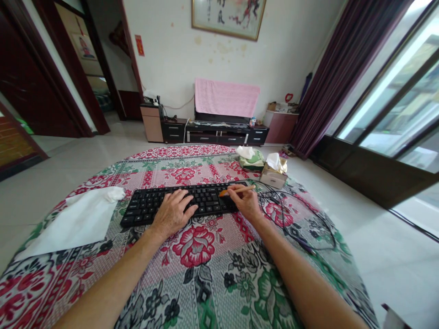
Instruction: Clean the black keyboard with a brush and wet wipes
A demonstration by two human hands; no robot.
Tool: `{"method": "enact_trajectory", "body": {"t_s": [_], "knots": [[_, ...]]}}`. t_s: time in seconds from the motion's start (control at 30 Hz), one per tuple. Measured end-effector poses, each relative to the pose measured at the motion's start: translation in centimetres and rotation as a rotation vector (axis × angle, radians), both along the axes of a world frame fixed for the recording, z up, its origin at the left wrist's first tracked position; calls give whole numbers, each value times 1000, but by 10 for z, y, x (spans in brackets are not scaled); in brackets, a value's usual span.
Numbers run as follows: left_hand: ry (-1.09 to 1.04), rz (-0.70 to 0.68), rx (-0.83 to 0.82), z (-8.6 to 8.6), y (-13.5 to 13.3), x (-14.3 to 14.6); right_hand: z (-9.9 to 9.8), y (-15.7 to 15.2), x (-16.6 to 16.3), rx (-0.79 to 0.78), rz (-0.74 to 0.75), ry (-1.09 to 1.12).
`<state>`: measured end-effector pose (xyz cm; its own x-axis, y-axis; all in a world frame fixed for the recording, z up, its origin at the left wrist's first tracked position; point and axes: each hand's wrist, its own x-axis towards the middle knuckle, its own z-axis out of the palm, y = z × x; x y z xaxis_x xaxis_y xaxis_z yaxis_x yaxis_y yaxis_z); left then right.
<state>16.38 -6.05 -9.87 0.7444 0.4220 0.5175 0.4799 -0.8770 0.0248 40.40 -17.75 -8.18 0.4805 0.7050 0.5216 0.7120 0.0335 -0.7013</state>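
Note:
A black keyboard (206, 197) lies across the round table, its long side toward me. My left hand (172, 213) rests flat on its left-middle keys, fingers spread, holding nothing. Pinched in the fingers of my right hand (245, 201) is a small brush (224, 193) with orange bristles and a light wooden handle. The bristle end points left and sits at the keys on the keyboard's right part. Part of the keyboard's right end is hidden by my right hand.
A flowered tablecloth (206, 283) covers the table. White cloth or paper (77, 224) lies at the left. Black cable (283, 205) is looped at the right, near a green tissue box (252, 160) and a beige tissue box (273, 177). A low TV cabinet (206, 138) stands beyond.

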Motion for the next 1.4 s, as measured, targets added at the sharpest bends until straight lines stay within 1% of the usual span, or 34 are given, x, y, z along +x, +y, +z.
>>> {"method": "enact_trajectory", "body": {"t_s": [0.03,0.07,0.2,0.27,0.33,0.47,0.57,0.63,0.73,0.87,1.03,1.1,1.13,1.2,1.27,1.3,1.37,1.4], "knots": [[0,-1,0,0,0,0,-1,1,0,-12,2,-4],[-2,-2,0,0,0,0,-1,2,3,-20,-34,-17],[-25,-12,12,-1,1,0,7,1,23,-8,-313,-52],[-35,-19,21,-2,1,0,14,2,29,18,-389,-16],[-41,-25,28,-3,1,0,21,8,27,32,-359,30],[-50,-30,38,-3,2,0,27,33,4,8,-199,25],[-49,-32,32,-3,1,0,25,52,-11,-75,-131,-33],[-50,-34,25,-2,1,-1,22,60,-15,-154,-132,-67],[-51,-40,21,-1,0,-1,19,61,-10,-250,-194,-118],[-48,-27,29,-2,0,0,16,51,10,-278,-322,-137],[-48,-25,43,-3,1,0,14,36,45,-220,-502,-105],[-45,-25,48,-4,1,0,15,32,53,-185,-560,-69],[-45,-26,49,-4,1,0,16,31,54,-157,-567,-50],[-45,-29,51,-4,1,0,16,33,49,-79,-520,-15],[-47,-31,55,-4,2,0,16,37,36,-20,-387,19],[-47,-32,58,-4,2,0,15,40,29,-10,-302,37],[-44,-32,60,-4,2,0,13,45,16,-40,-121,52],[-41,-31,59,-4,2,0,12,47,13,-61,-75,51]]}}
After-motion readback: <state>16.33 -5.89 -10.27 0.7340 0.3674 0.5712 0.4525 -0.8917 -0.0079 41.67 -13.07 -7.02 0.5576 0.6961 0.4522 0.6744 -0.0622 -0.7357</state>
